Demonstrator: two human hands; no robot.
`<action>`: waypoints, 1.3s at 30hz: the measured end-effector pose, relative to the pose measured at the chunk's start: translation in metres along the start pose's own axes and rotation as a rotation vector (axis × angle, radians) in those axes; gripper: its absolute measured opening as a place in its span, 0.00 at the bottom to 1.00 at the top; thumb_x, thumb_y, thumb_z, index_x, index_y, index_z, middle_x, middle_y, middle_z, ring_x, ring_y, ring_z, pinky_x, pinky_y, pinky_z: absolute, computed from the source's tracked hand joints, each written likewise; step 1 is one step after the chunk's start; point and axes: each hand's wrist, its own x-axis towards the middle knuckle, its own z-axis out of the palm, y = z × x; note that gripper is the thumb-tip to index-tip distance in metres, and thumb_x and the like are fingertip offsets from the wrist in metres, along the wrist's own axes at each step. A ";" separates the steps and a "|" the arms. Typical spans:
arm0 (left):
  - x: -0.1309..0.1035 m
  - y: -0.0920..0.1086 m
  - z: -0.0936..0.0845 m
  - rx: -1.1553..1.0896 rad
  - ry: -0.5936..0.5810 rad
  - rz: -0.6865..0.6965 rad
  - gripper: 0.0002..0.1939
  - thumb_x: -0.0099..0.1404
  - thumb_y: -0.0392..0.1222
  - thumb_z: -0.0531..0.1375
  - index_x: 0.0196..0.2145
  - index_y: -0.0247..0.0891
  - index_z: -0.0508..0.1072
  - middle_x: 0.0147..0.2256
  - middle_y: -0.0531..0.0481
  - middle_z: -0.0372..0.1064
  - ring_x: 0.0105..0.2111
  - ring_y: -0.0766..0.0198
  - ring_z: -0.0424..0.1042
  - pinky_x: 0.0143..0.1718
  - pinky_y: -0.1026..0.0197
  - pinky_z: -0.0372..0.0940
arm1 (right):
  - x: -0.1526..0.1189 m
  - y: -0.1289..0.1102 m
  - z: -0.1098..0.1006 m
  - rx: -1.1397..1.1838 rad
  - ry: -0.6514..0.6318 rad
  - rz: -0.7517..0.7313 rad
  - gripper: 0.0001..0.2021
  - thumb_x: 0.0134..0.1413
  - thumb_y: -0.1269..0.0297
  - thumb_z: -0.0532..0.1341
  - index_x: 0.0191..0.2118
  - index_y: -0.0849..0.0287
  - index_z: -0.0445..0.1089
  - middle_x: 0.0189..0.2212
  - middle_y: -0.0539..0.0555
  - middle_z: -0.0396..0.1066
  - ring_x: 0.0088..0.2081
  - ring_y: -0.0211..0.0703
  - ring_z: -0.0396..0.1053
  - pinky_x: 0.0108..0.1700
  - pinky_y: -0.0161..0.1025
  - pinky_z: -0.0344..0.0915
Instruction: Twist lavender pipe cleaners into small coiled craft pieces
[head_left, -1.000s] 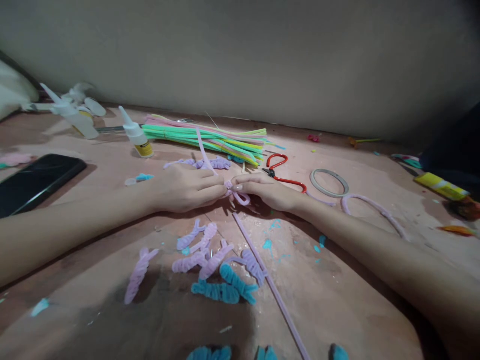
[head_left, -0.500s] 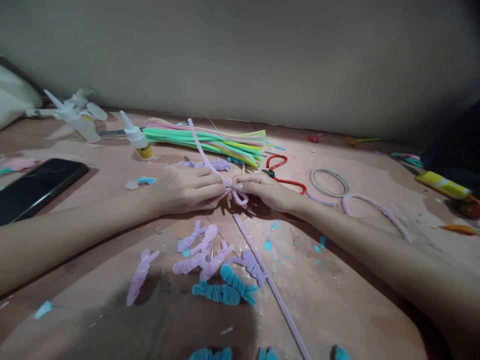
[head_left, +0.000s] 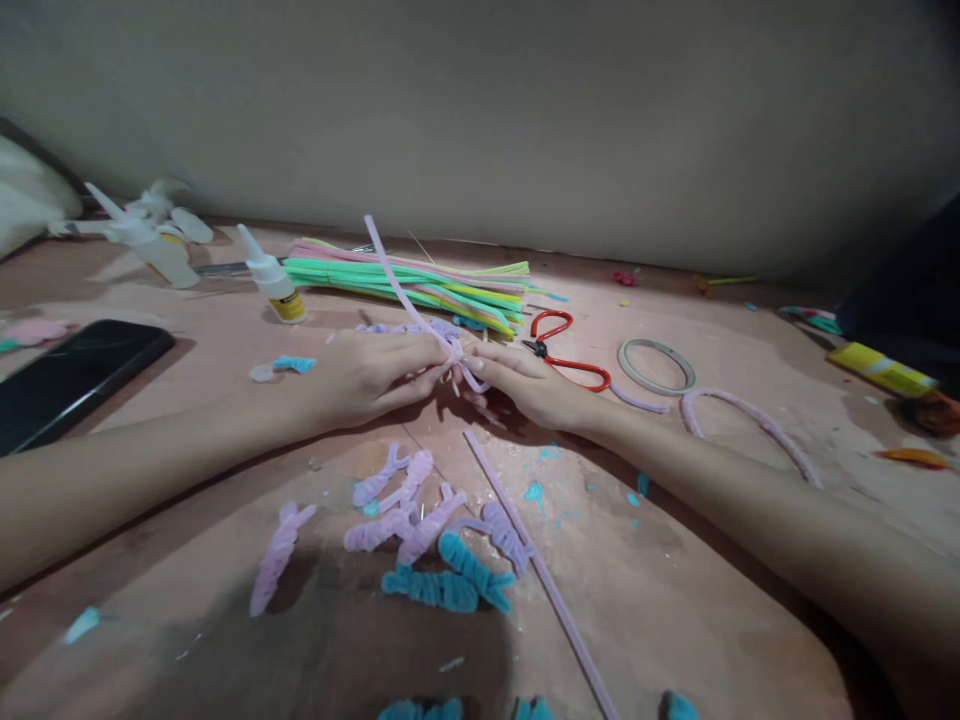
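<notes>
A lilac pipe cleaner (head_left: 395, 277) is pinched between my two hands, its long free end slanting up and left and a small loop at the fingertips. My left hand (head_left: 375, 375) grips it from the left, fingers closed. From the right, my right hand (head_left: 521, 382) pinches the looped part with thumb and fingers; the fingertips partly hide it. Below the hands, a straight lilac pipe cleaner (head_left: 540, 570) lies on the table, beside several coiled pink and lilac pipe cleaner pieces (head_left: 405, 500) and coiled blue pieces (head_left: 442, 588).
Behind the hands lies a bundle of coloured pipe cleaners (head_left: 405, 280), left of red-handled scissors (head_left: 570, 350). A tape roll (head_left: 625, 362) and a pink headband-like arc (head_left: 757, 415) lie right. Two glue bottles, one nearer (head_left: 281, 285), and a black phone (head_left: 90, 375) stand or lie left.
The pipe cleaner's free end has tilted slightly further up and left. The loop at my fingertips has turned and is now more covered by my right fingers.
</notes>
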 end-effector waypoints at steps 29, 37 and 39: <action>0.003 0.010 -0.003 0.422 0.147 0.233 0.13 0.77 0.40 0.53 0.36 0.38 0.74 0.34 0.49 0.80 0.30 0.63 0.75 0.29 0.59 0.57 | 0.000 -0.003 0.001 -0.042 0.019 -0.040 0.22 0.68 0.44 0.60 0.33 0.57 0.61 0.23 0.44 0.59 0.20 0.29 0.57 0.18 0.29 0.52; -0.006 -0.001 0.016 0.474 0.137 0.145 0.16 0.78 0.42 0.49 0.36 0.40 0.73 0.30 0.49 0.78 0.28 0.61 0.74 0.29 0.57 0.57 | 0.000 -0.004 0.001 -0.165 0.013 -0.102 0.21 0.71 0.46 0.57 0.34 0.58 0.63 0.25 0.45 0.61 0.22 0.30 0.57 0.21 0.30 0.54; -0.005 0.000 0.015 0.471 0.118 0.162 0.16 0.77 0.42 0.50 0.36 0.40 0.73 0.31 0.49 0.78 0.28 0.61 0.74 0.29 0.56 0.58 | -0.001 -0.004 0.001 -0.171 0.018 -0.089 0.19 0.73 0.50 0.56 0.34 0.58 0.64 0.25 0.46 0.61 0.23 0.31 0.57 0.22 0.30 0.54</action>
